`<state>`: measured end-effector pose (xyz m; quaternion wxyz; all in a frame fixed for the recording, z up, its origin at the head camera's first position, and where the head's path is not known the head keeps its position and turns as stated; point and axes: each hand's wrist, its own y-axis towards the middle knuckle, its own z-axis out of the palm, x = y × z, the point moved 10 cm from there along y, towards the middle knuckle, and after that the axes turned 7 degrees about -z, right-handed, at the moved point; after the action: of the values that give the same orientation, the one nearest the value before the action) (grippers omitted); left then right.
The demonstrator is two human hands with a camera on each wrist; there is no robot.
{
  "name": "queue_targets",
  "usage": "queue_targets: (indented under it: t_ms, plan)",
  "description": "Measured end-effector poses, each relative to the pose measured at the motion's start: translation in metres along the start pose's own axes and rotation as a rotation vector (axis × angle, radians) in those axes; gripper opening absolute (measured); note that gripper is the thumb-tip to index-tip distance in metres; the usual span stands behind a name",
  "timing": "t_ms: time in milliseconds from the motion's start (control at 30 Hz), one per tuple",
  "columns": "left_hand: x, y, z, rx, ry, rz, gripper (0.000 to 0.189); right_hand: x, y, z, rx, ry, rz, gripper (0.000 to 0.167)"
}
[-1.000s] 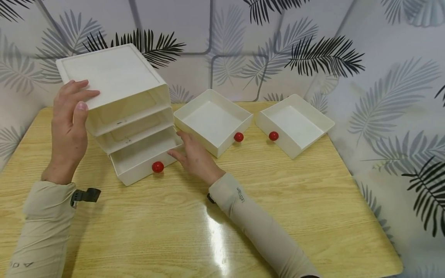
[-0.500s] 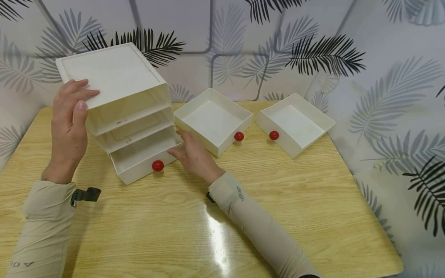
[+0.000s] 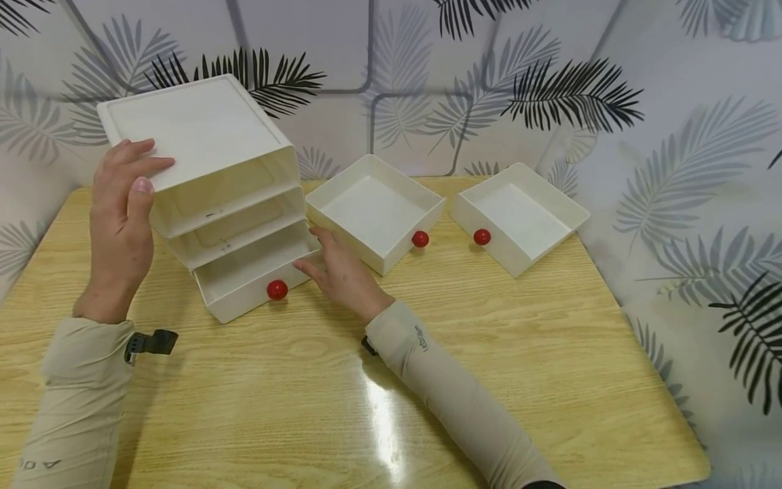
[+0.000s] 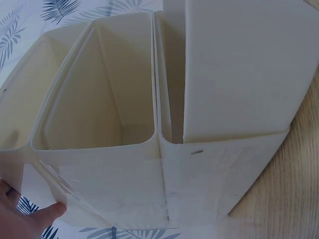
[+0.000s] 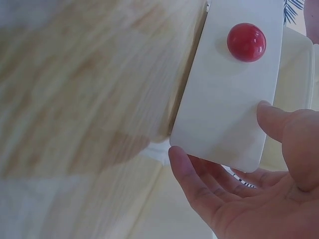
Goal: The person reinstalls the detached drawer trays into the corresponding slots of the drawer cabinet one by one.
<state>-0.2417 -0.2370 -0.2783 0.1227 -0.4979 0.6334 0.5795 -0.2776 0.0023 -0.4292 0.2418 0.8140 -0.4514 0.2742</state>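
A white plastic drawer cabinet (image 3: 201,129) stands on the table at the left, its upper two compartments without drawers. In the bottom compartment, a white drawer (image 3: 241,299) with a red round knob (image 3: 277,290) sits partly pulled out. My left hand (image 3: 124,204) rests on the cabinet's top left corner, fingers lying over the top and thumb near the front edge. My right hand (image 3: 345,275) holds the bottom drawer's right front corner. In the right wrist view its thumb (image 5: 273,119) touches the front panel's upper edge while the fingers curve along the drawer's side.
Two loose white drawers with red knobs lie to the right of the cabinet: a nearer drawer (image 3: 375,210) and a farther drawer (image 3: 522,214). The wood-grain table (image 3: 293,394) meets a leaf-patterned wall (image 3: 415,88) behind.
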Motion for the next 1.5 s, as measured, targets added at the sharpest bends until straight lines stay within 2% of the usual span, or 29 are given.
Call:
queue_targets:
  t_ms: [433, 1200, 1500]
  plan:
    - [-0.0061, -0.0004, -0.0007, 0.000, -0.003, -0.006, 0.044, 0.0001, 0.0016, 0.0004, -0.006, 0.022, 0.010, 0.074]
    - [-0.0058, -0.0014, 0.0023, -0.004, -0.033, -0.004, 0.044, -0.0027, 0.0031, -0.0011, 0.003, 0.048, 0.023, 0.075]
    - [-0.0044, -0.0025, -0.0006, -0.003, -0.013, -0.007, 0.043, -0.0015, 0.0068, 0.0020, -0.009, 0.045, -0.001, 0.074]
